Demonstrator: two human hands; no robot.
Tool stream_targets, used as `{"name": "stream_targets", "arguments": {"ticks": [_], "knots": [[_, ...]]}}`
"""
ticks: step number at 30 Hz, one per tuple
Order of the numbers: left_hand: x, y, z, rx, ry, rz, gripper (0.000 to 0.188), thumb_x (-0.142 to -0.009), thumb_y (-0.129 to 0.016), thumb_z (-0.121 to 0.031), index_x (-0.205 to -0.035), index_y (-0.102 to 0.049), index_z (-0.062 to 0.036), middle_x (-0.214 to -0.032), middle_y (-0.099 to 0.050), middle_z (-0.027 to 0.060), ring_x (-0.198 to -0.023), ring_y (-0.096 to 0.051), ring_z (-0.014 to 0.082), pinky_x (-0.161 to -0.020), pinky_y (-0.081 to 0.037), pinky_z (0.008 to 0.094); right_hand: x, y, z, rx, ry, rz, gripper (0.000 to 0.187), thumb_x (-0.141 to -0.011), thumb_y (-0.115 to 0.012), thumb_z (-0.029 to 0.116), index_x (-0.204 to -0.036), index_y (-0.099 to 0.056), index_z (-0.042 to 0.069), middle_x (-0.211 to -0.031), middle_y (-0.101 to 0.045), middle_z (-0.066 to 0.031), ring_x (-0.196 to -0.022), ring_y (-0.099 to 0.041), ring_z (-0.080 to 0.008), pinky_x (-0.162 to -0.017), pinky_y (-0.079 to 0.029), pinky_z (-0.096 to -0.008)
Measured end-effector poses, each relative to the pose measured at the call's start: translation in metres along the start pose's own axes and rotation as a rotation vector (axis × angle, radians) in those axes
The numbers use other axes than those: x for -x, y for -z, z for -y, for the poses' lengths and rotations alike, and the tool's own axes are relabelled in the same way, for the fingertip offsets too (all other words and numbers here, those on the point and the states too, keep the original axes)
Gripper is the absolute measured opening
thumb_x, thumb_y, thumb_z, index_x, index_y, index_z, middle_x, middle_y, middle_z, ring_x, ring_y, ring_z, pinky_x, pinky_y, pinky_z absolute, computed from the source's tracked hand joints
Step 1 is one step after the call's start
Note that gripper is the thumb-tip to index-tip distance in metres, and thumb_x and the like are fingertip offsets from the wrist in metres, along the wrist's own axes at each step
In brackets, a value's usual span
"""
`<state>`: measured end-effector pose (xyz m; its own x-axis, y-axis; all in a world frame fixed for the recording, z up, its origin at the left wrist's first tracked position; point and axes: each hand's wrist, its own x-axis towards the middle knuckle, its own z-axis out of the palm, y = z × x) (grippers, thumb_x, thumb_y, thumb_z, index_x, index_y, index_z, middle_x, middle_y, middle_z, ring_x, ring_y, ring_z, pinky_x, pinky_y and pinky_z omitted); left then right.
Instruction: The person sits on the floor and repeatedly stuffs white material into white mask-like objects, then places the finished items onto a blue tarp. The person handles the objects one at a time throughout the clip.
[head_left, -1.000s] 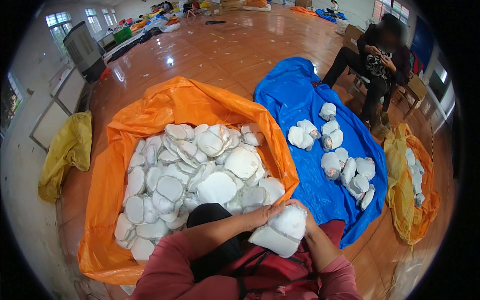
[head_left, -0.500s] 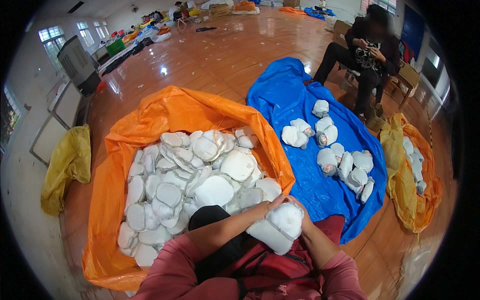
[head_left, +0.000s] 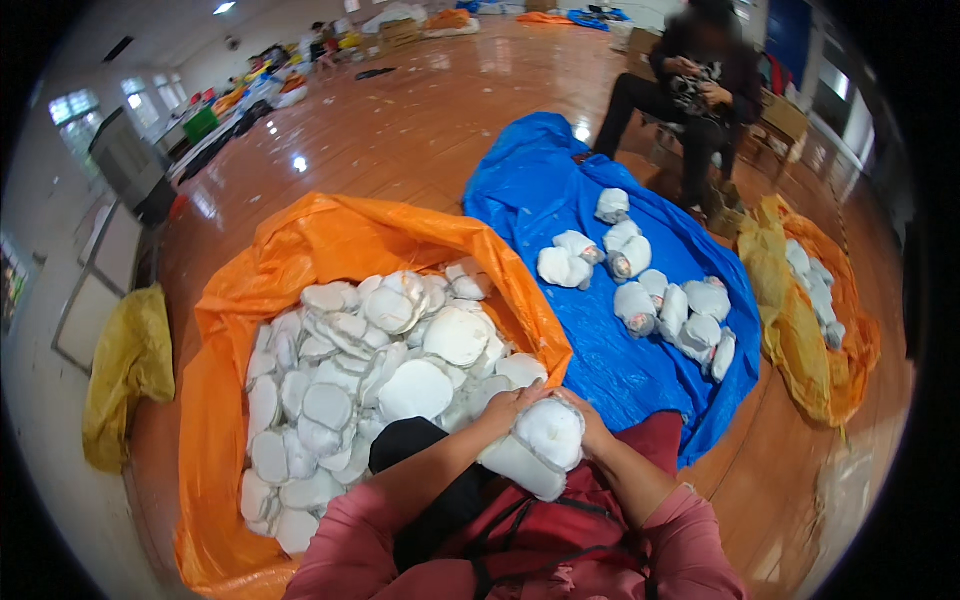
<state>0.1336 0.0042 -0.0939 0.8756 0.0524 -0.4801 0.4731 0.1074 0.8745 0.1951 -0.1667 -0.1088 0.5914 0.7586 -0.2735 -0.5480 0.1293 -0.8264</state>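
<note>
Over my lap I hold a white padded cloth piece [head_left: 548, 432], with a rounded dome at its upper right and a flatter flap toward me. My left hand [head_left: 512, 402] grips its upper left edge, fingers partly hidden by the cloth. On the opposite edge, my right hand [head_left: 588, 412] is closed round it. To my left, an orange sheet [head_left: 330, 222] gathers a large heap of similar white pads [head_left: 415, 390], oval and stacked in layers. White rounded bundles [head_left: 635, 310] lie on a blue sheet [head_left: 600, 375] ahead to the right.
A seated person [head_left: 690, 100] handles something small beyond the blue sheet. A yellow and orange sack [head_left: 800, 350] with more bundles lies far right. At the left wall are a yellow sack [head_left: 130, 370] and a grey cooler [head_left: 130, 165]. Cardboard boxes [head_left: 785, 120] stand behind the person.
The view has shifted a little, so the surroundings sit differently. Both hands keep hold of the white padded piece, which is tilted slightly differently.
</note>
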Motion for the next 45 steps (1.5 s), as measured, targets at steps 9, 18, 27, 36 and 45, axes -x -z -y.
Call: {"name": "stream_targets", "arguments": {"ticks": [9,18,27,36,45], "knots": [[0.014,0.011,-0.029,-0.196,0.123,-0.029,0.082,-0.088,-0.042,-0.072,-0.104,-0.068,0.0047,-0.095,-0.068,0.0137,-0.087,-0.064,0.0191,-0.079,-0.048,0.0278,0.008,-0.015,0.009,0.134,0.252,0.131,0.030,-0.103,-0.043,0.022,-0.123,-0.056,0.004,-0.113,-0.059,-0.0027,-0.105,-0.054,-0.0097,-0.092,-0.044,-0.0257],[0.004,0.017,-0.021,0.020,0.131,-0.002,0.074,-0.089,-0.044,-0.068,-0.099,-0.066,0.0011,-0.089,-0.067,0.0083,-0.079,-0.064,0.0170,-0.071,-0.050,0.0283,0.014,-0.020,0.011,-0.143,0.210,0.177,0.042,-0.097,-0.056,0.023,-0.133,-0.037,0.012,-0.109,-0.059,-0.0059,-0.099,-0.059,-0.0128,-0.083,-0.050,-0.0301],[0.006,0.019,-0.009,0.505,0.245,0.284,0.064,-0.093,-0.041,-0.061,-0.113,-0.059,-0.0019,-0.095,-0.068,0.0102,-0.082,-0.068,0.0221,-0.073,-0.056,0.0337,0.028,-0.026,0.028,-0.157,0.132,0.246,0.088,-0.079,-0.072,0.050,-0.143,-0.026,0.011,-0.122,-0.052,-0.0119,-0.109,-0.056,-0.0185,-0.093,-0.047,-0.0326],[0.010,0.010,-0.011,0.375,0.234,0.271,0.079,-0.087,-0.038,-0.072,-0.119,-0.056,-0.0014,-0.103,-0.066,0.0094,-0.088,-0.066,0.0187,-0.075,-0.053,0.0314,0.021,-0.014,0.025,-0.050,-0.013,0.228,0.086,-0.074,-0.080,0.042,-0.139,-0.034,0.008,-0.125,-0.049,-0.0078,-0.114,-0.052,-0.0184,-0.097,-0.044,-0.0311],[0.017,0.013,-0.021,0.591,0.312,0.342,0.076,-0.089,-0.034,-0.070,-0.126,-0.052,-0.0064,-0.110,-0.065,0.0087,-0.094,-0.066,0.0221,-0.082,-0.054,0.0378,0.037,-0.021,0.032,-0.179,0.066,0.317,0.077,-0.083,-0.070,0.046,-0.140,-0.033,0.009,-0.131,-0.048,-0.0069,-0.120,-0.049,-0.0187,-0.100,-0.042,-0.0353]]}}
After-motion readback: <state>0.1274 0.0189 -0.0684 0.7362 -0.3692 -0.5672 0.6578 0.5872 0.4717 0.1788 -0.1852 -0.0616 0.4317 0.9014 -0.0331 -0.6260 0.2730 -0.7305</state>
